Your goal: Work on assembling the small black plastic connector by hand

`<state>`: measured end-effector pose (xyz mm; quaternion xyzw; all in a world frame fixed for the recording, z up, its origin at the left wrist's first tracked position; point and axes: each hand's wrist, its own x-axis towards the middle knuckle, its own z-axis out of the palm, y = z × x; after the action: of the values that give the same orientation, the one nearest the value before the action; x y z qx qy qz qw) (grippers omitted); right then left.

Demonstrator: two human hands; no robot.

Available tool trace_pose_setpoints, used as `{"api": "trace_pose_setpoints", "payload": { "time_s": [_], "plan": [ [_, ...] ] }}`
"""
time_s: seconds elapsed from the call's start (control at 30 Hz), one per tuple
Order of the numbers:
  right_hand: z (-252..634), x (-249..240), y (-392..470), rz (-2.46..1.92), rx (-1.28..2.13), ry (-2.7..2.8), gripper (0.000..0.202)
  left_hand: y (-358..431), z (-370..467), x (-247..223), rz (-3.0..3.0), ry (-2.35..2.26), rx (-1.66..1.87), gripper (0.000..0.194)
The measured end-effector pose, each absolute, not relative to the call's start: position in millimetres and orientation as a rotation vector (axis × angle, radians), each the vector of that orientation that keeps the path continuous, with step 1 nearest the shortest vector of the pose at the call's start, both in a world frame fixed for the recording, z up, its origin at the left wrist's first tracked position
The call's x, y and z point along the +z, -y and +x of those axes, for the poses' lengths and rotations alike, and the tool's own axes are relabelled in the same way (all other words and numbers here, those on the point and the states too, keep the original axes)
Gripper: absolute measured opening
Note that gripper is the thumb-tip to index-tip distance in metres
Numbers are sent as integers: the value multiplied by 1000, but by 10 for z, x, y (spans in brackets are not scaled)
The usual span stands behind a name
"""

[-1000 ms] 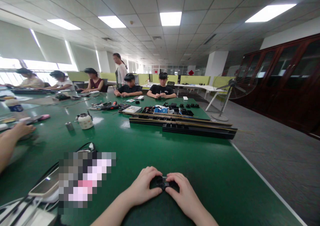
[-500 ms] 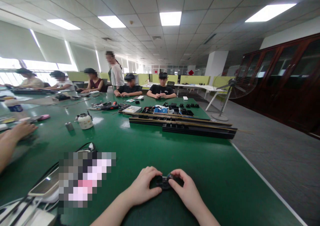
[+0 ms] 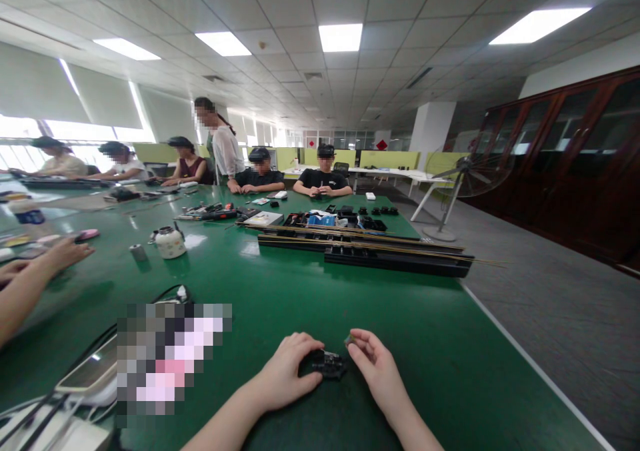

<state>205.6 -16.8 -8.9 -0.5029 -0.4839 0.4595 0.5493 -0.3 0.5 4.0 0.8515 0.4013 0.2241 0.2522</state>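
Left hand [image 3: 291, 372] holds black part [image 3: 333, 366]; right hand [image 3: 376, 370] pinches small piece [image 3: 349, 339].

Our two bare forearms [image 3: 231, 412], slender and smooth in outline, narrowing toward our bare wrists [image 3: 263, 390], our left hand [image 3: 290, 372] and right hand [image 3: 375, 366] equally bare, with slim, tapering fingers [image 3: 365, 336] and rounded thumb tips [image 3: 315, 378]

On the green table [image 3: 280, 298] we see a pot [image 3: 171, 243] beside a grey cylinder [image 3: 139, 252], tools [image 3: 220, 213] beyond, and black rails [image 3: 400, 263]
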Motion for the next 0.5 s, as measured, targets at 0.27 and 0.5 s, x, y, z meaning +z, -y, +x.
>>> {"api": "trace_pose_setpoints", "payload": {
  "time_s": [0.27, 0.5],
  "plan": [
    [2091, -103, 142, -1204, 1080, 988, 46, -8, -5, 15, 2303, -1085, 635, 38],
    [2130, -151, 123, -1159, 1108, 809, 48, -5, -1, 23, 2300, -1082, 637, 36]
  ]
}}
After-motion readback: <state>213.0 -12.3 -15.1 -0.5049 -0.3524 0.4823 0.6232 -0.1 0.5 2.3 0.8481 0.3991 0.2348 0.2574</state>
